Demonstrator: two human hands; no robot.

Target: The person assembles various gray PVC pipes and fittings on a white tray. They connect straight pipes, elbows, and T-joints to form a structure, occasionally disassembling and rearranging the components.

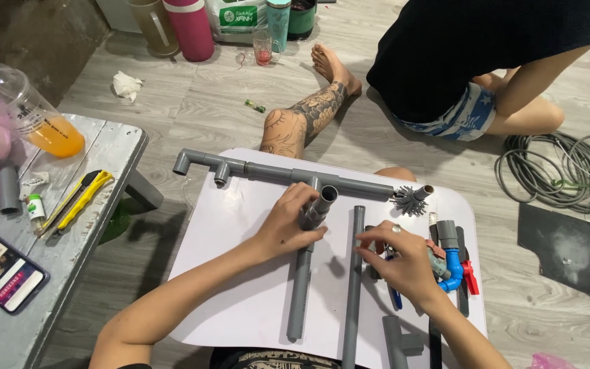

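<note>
On the white table I see my left hand clamped around a grey pipe, right hand fingers pinching a second pipe; left, a plastic cup holds orange liquid.

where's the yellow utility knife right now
In the head view the yellow utility knife lies on the grey wooden bench at far left, between a small green-capped tube and the bench's right edge, below the cup of orange drink.
</note>
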